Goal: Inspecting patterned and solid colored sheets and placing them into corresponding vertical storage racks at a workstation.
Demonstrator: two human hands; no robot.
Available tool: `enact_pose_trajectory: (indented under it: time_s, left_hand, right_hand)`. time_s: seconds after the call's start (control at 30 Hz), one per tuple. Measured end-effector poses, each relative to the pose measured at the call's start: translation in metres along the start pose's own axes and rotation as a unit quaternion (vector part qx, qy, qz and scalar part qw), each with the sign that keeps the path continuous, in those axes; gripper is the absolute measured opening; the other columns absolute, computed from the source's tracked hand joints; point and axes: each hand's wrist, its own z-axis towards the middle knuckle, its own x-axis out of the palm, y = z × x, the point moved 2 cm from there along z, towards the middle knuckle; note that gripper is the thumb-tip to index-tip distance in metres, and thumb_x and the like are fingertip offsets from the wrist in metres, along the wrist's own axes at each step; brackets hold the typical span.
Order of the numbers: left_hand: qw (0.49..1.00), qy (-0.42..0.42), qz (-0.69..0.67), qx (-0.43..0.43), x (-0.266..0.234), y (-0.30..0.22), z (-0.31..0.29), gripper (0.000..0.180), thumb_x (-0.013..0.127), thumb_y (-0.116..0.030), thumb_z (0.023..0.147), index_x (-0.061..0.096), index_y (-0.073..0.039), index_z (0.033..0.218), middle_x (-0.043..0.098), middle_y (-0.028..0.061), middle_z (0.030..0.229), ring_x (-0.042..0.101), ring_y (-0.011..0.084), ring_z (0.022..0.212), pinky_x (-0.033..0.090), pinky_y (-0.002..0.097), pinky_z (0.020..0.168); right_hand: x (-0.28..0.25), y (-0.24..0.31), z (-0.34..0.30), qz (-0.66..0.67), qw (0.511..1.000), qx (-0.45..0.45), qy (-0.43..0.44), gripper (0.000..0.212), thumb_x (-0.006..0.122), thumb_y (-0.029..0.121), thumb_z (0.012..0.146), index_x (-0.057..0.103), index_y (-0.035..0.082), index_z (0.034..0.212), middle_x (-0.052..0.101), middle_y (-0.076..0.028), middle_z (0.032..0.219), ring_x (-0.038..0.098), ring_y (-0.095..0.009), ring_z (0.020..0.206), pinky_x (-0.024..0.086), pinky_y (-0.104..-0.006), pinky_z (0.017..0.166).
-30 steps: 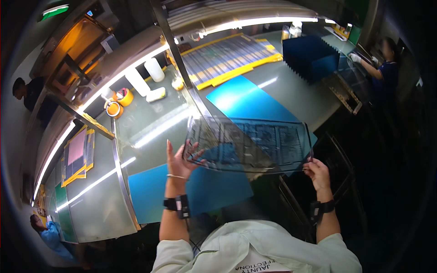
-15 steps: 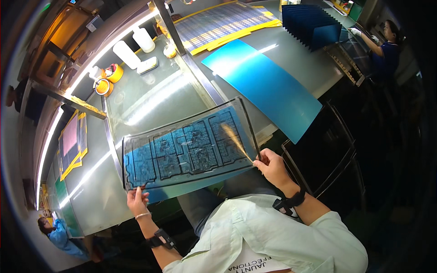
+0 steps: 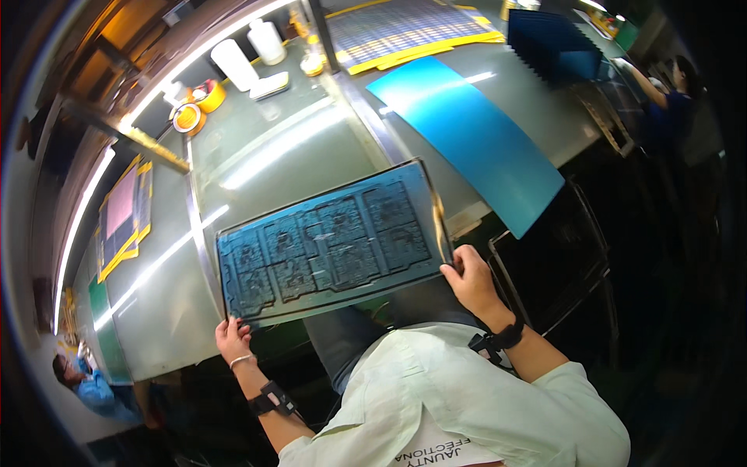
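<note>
A dark blue, glossy rectangular panel [image 3: 323, 241] with raised-looking circuit patterns and a black border is held tilted over the bench's near edge. My left hand [image 3: 233, 340] pinches its lower left corner. At the lower right corner, my right hand [image 3: 472, 282] grips the edge between thumb and fingers. A thin tan streak [image 3: 438, 226] runs up the panel's right edge from my right fingers; whether it is a slender object or a reflection I cannot tell. Beyond the panel, a plain bright blue sheet [image 3: 475, 148] lies across the bench, its near end reaching past the edge.
White bottles [image 3: 235, 65], orange tape rolls [image 3: 189, 118] and a flat white box [image 3: 269, 86] stand at the back. Yellow-edged patterned sheets [image 3: 412, 31] lie behind. A rack of dark blue panels [image 3: 554, 50] is far right, near a person [image 3: 675, 97]. Another person [image 3: 93, 389] is far left.
The panel has flattened and turned a little in my hands, and the blue strip below its lower edge no longer shows. The tan streak has shifted to the right edge. Both hands keep their hold.
</note>
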Motion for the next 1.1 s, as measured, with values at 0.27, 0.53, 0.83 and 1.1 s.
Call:
enact_pose_trajectory:
  time_s: [0.27,0.53,0.83,1.1]
  left_hand:
    - [0.982,0.124,0.047,0.138,-0.007,-0.013,-0.007,0.011,0.062,-0.011,0.085,0.057,-0.002,0.086,0.057,0.0042,0.068,0.055,0.0090,0.056,0.042,0.0195,0.047]
    - [0.903,-0.023,0.283,0.322,-0.007,0.000,-0.035,0.017,0.067,-0.006,0.076,0.050,-0.003,0.074,0.046,0.0079,0.073,0.048,0.0212,0.060,0.041,0.0320,0.057]
    - [0.881,-0.074,0.354,0.306,-0.006,0.008,-0.033,0.021,0.070,-0.011,0.074,0.050,-0.005,0.073,0.047,0.0086,0.078,0.048,0.0296,0.078,0.040,0.0398,0.072]
    - [0.887,-0.071,0.398,0.223,-0.005,0.006,-0.032,0.025,0.073,-0.016,0.072,0.051,-0.006,0.078,0.048,0.0099,0.081,0.049,0.0313,0.082,0.041,0.0406,0.073]
  right_hand:
    - [0.002,-0.011,0.018,0.016,1.000,0.010,-0.022,0.020,0.062,0.005,0.080,0.043,0.002,0.083,0.037,-0.005,0.065,0.037,-0.016,0.060,0.038,-0.0298,0.056]
    - [0.003,-0.027,0.028,0.093,0.995,0.023,0.026,0.018,0.059,0.003,0.083,0.042,0.003,0.090,0.041,-0.001,0.073,0.040,-0.011,0.066,0.039,-0.0241,0.061]
    - [0.005,-0.033,0.029,0.095,0.995,-0.015,0.020,0.017,0.055,-0.001,0.084,0.041,0.006,0.088,0.035,0.002,0.073,0.039,-0.006,0.062,0.036,-0.0196,0.055]
    - [0.003,-0.025,0.029,0.071,0.997,0.014,0.040,0.017,0.058,0.001,0.083,0.043,0.004,0.092,0.040,-0.001,0.076,0.041,-0.010,0.066,0.038,-0.0228,0.061]
